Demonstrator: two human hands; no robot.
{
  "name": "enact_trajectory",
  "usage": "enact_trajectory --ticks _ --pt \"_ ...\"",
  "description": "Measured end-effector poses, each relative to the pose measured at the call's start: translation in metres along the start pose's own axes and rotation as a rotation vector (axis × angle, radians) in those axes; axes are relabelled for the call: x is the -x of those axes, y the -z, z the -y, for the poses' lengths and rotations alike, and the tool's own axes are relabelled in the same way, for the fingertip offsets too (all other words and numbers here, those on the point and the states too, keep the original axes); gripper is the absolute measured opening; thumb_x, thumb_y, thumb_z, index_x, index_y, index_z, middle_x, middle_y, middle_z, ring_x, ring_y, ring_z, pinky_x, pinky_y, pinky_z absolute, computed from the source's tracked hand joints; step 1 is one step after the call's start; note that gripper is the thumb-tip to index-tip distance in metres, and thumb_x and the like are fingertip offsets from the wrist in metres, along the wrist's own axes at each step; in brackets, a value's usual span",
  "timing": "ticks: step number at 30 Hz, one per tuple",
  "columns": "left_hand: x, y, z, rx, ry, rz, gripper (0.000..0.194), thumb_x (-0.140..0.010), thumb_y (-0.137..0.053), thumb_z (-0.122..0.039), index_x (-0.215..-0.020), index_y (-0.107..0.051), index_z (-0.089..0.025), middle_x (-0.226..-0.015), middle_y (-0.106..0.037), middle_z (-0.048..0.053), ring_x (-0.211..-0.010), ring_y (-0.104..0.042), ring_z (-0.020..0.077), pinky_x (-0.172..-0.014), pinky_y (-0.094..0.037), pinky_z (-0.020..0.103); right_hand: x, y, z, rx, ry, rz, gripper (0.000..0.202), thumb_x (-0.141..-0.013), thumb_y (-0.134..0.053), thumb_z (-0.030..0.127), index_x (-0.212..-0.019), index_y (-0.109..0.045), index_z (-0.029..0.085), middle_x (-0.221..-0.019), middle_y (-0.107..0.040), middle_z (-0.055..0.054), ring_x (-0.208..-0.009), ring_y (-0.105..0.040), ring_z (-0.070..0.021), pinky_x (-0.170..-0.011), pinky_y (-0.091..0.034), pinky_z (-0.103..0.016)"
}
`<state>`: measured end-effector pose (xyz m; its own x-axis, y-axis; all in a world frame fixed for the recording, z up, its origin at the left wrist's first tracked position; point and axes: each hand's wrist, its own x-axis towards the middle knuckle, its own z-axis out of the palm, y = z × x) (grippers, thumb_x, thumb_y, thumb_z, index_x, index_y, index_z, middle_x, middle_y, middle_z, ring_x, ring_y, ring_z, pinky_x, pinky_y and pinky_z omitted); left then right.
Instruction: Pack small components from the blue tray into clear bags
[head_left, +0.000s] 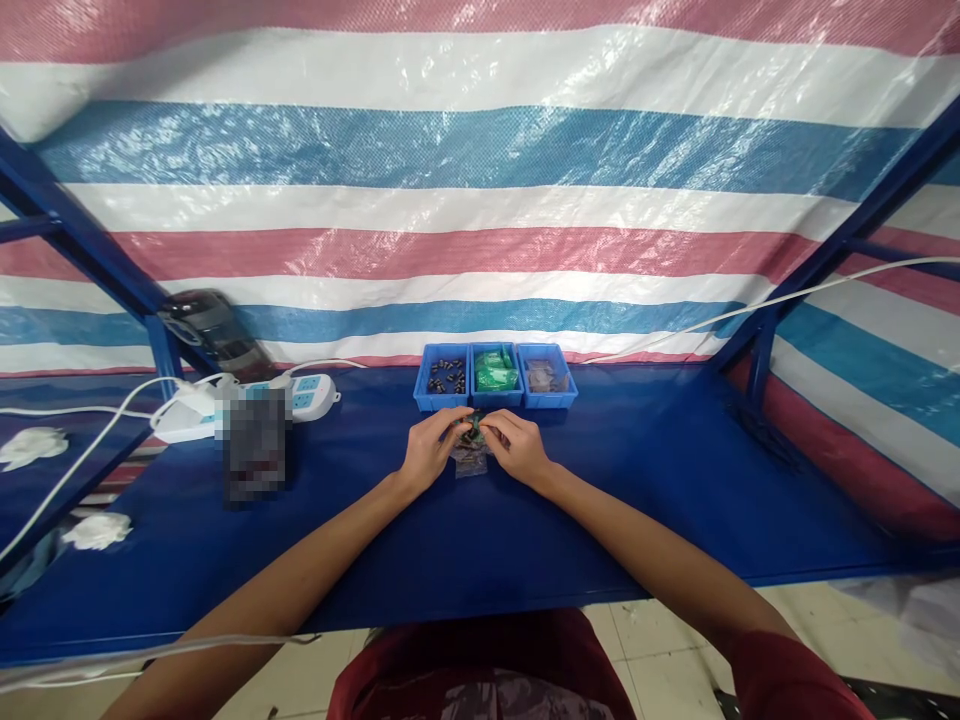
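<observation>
My left hand [430, 448] and my right hand [519, 446] meet at the middle of the blue table, fingertips bent inward and pinching. Between them is a small clear plastic bag [471, 464], its lower part lying toward me. Something green and dark shows at the fingertips by the bag's top, too small to make out. Just beyond the hands stand three blue bins in a row. Small dark metallic parts lie in the left bin [434, 402]. Green packets [496, 372] fill the middle one, and clear plastic bags [545, 377] lie in the right one.
On the left of the table [637, 450] are a white power strip [315, 398] with cables, a blurred-out dark object [255, 445] and crumpled white tissue [99, 531]. A dark bottle-like object [219, 330] leans behind. Blue frame posts and striped sheeting [480, 210] enclose the table.
</observation>
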<state>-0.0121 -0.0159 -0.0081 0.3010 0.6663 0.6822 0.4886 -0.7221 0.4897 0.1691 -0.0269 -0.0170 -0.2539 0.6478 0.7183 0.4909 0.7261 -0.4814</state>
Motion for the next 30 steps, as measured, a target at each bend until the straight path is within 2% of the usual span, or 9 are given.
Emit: enact_trajectory --ticks 5,14,20,24,30 --pt "0.0013 -0.0014 0.0011 0.029 0.064 -0.017 0.022 -0.088 -0.054 -0.037 -0.1 -0.059 -0.019 -0.086 -0.069 0.002 -0.056 -0.062 0.0091 -0.061 -0.052 0.02 -0.0005 -0.0007 0.0012 -0.004 -0.002 -0.011 0.02 -0.092 -0.043 0.026 -0.097 -0.061 0.018 -0.089 -0.065 -0.007 -0.056 -0.056 -0.011 -0.057 -0.046 -0.024" --pt "0.0013 -0.0006 0.0004 0.027 0.03 0.054 0.02 -0.089 -0.053 -0.036 -0.097 -0.057 -0.019 -0.087 -0.067 0.001 -0.055 -0.061 0.0078 -0.056 -0.05 0.018 -0.0005 -0.0027 -0.0006 -0.005 0.039 -0.005 0.018 -0.092 -0.047 0.026 -0.1 -0.061 0.018 -0.093 -0.065 -0.007 -0.056 -0.055 -0.0104 -0.058 -0.048 -0.023" --pt "0.0022 -0.0037 0.0027 0.034 0.05 0.066 0.025 -0.087 -0.054 -0.041 -0.095 -0.058 -0.018 -0.085 -0.067 0.001 -0.06 -0.062 0.0089 -0.062 -0.051 0.019 0.0008 -0.0007 -0.0022 0.013 0.034 0.047 0.02 -0.092 -0.048 0.03 -0.1 -0.062 0.019 -0.093 -0.065 -0.007 -0.07 -0.061 -0.0128 -0.067 -0.049 -0.024" --pt "0.0023 -0.0046 0.0032 0.055 0.076 0.088 0.026 -0.087 -0.054 -0.039 -0.103 -0.057 -0.018 -0.088 -0.068 0.002 -0.058 -0.061 0.0085 -0.06 -0.051 0.019 0.0009 -0.0003 -0.0022 0.015 0.014 0.048 0.021 -0.093 -0.045 0.03 -0.099 -0.061 0.018 -0.093 -0.064 -0.007 -0.061 -0.057 -0.0109 -0.061 -0.047 -0.024" --pt "-0.0008 -0.001 -0.0018 0.022 -0.009 0.075 0.021 -0.088 -0.054 -0.032 -0.102 -0.061 -0.018 -0.09 -0.067 0.004 -0.064 -0.062 0.01 -0.065 -0.052 0.021 -0.0007 0.0008 -0.0004 0.0 0.007 -0.015 0.02 -0.094 -0.044 0.029 -0.095 -0.061 0.017 -0.088 -0.064 -0.007 -0.057 -0.054 -0.0103 -0.058 -0.046 -0.023"
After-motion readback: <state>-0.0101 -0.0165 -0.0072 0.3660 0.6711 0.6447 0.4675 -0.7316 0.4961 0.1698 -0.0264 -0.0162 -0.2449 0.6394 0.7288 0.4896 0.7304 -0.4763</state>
